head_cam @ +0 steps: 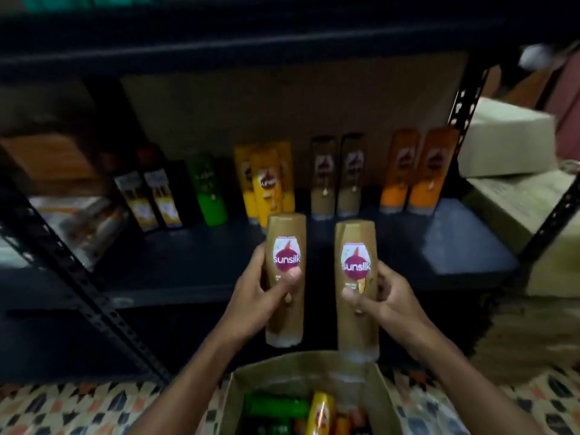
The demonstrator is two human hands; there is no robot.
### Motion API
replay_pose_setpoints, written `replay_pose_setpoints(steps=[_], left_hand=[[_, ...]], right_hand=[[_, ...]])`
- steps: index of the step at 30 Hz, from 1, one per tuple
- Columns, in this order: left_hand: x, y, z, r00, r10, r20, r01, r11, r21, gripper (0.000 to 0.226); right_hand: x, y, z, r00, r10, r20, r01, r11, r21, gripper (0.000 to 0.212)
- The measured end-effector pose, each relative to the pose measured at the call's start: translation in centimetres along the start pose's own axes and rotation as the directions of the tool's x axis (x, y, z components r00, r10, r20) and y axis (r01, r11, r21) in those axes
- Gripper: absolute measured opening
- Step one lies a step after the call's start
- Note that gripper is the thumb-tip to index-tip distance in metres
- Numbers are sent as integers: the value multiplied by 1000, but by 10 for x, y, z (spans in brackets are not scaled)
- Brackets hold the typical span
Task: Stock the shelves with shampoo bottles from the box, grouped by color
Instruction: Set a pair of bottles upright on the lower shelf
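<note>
My left hand (pixel 255 293) grips one tan Sunsilk bottle (pixel 285 321) upright, thumb across its label. My right hand (pixel 384 296) grips a second tan bottle (pixel 356 324) beside it. Both bottles hang above the open cardboard box (pixel 232 400), in front of the dark shelf (pixel 455 243). On that shelf stand two black bottles (pixel 150 196), a green bottle (pixel 208 191), yellow bottles (pixel 266 183), two tan bottles (pixel 337 177) and two orange bottles (pixel 411 174). The box holds green (pixel 276 409), yellow (pixel 320 414) and other bottles, partly hidden.
Black perforated shelf uprights (pixel 91 302) slant at left and right (pixel 552 221). Cardboard boxes (pixel 505 139) are stacked to the right of the rack. A wrapped package (pixel 81 224) lies at the shelf's left end. A patterned floor mat (pixel 62 409) lies below.
</note>
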State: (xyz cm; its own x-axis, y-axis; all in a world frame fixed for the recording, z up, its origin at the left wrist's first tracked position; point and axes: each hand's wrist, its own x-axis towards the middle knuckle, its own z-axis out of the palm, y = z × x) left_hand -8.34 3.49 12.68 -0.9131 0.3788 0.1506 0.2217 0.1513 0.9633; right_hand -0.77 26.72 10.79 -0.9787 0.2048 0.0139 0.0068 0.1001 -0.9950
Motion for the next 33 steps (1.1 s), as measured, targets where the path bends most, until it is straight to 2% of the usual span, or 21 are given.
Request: replay_pose_setpoints(steps=[5, 8, 15, 19, 23, 28, 33], left_hand=[[51, 20, -12, 988, 116, -98, -112, 993, 40, 58], [70, 18, -10, 984, 142, -111, -136, 989, 60, 57], [81, -7, -3, 979, 138, -148, -135, 990, 31, 62], [75, -26, -1, 987, 89, -137, -89, 996, 5, 69], [69, -43, 8, 989, 3, -149, -14, 997, -72, 58], [82, -69, 19, 985, -4, -174, 26, 992, 127, 45], [111, -72, 27, 987, -73, -143, 99, 978, 182, 56]], right_hand=[[45, -38, -3, 981, -144, -132, 140, 990, -34, 68], [70, -36, 2, 964, -190, -185, 184, 982, -48, 65], [89, -19, 9, 956, -180, -231, 178, 984, -28, 69], [89, -12, 11, 954, -201, -223, 184, 978, -94, 70], [85, 9, 4, 926, -232, -297, 138, 942, -305, 76], [107, 17, -12, 916, -217, -338, 107, 943, -316, 64], [142, 19, -26, 911, -200, -361, 118, 964, -239, 60]])
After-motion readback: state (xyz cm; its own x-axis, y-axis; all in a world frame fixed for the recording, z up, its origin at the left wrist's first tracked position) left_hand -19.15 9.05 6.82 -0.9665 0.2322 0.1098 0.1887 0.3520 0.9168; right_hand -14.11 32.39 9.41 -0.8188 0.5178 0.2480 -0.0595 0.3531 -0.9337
